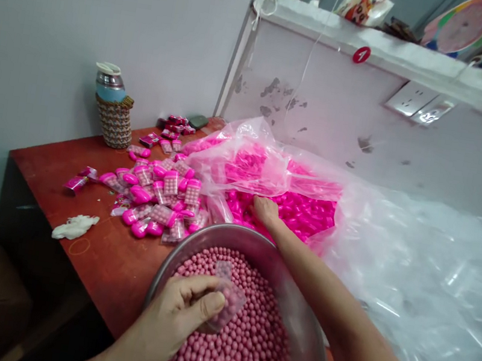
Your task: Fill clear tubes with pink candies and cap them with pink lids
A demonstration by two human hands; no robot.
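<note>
My left hand [177, 311] pinches a small clear plastic container [232, 308] between thumb and fingers. It is above a metal bowl [312, 338] full of small pink balls [235, 356]. Farther out, my right hand [265, 210] reaches into an opened clear plastic bag [253, 173] of glossy bright pink caps [304, 215]; its fingertips are hidden among the caps. Left of the bag lies a heap of clear containers with pink caps [170, 183], filled with pink balls.
At the back left of the red table [111, 273] stands a flask [112, 108] in a woven cover. White crumpled tissue [75, 227] lies near the left edge. A large bag of clear plastic pieces [426, 283] covers the right. Above it runs a white shelf [400, 65].
</note>
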